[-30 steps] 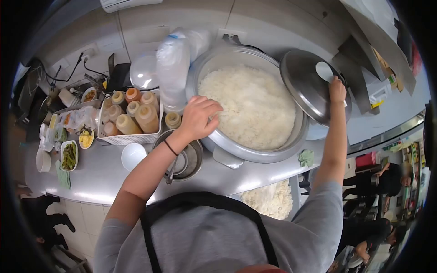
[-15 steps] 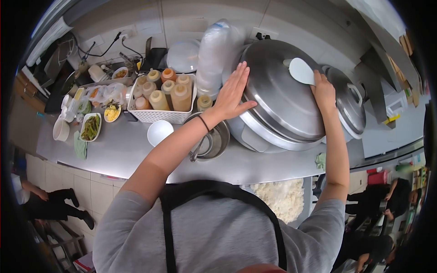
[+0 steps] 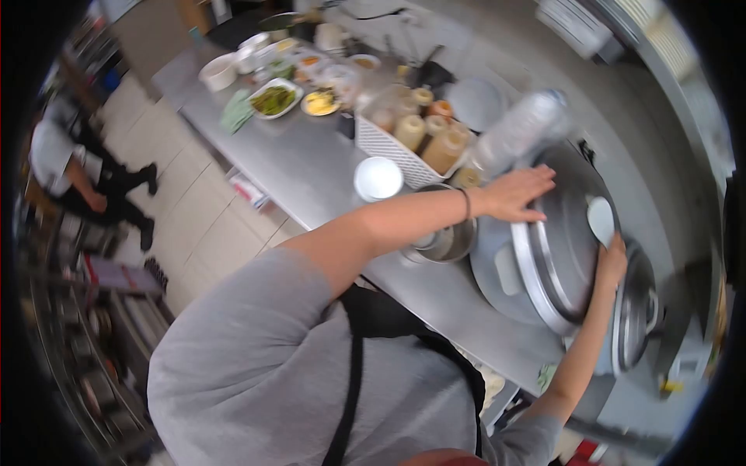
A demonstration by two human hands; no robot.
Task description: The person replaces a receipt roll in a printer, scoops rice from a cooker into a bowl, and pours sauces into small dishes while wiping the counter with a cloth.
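A large metal lid [image 3: 571, 225] covers a wide round cooker [image 3: 497, 268]. Flat on the lid's left side lies my left hand [image 3: 519, 193], fingers stretched out. My right hand [image 3: 611, 260] is at the lid's right side, its fingers wrapped round the lower end of a white paddle [image 3: 601, 219] that lies against the lid. Just below my left forearm is a metal pot [image 3: 458, 242], partly hidden by the arm. A white bowl [image 3: 378, 179] stands left of that pot.
A white basket [image 3: 396, 158] holds several sauce bottles. Behind it is a tall wrapped stack [image 3: 522, 132]. Green vegetables fill a white dish [image 3: 276, 99]. A second lidded cooker [image 3: 637, 311] stands at the right. A person [image 3: 85, 171] is at the far left.
The view has turned, so the counter now slants down to the right and more floor shows at the left. Both hands remain at the lid, and the paddle is still at my right hand.
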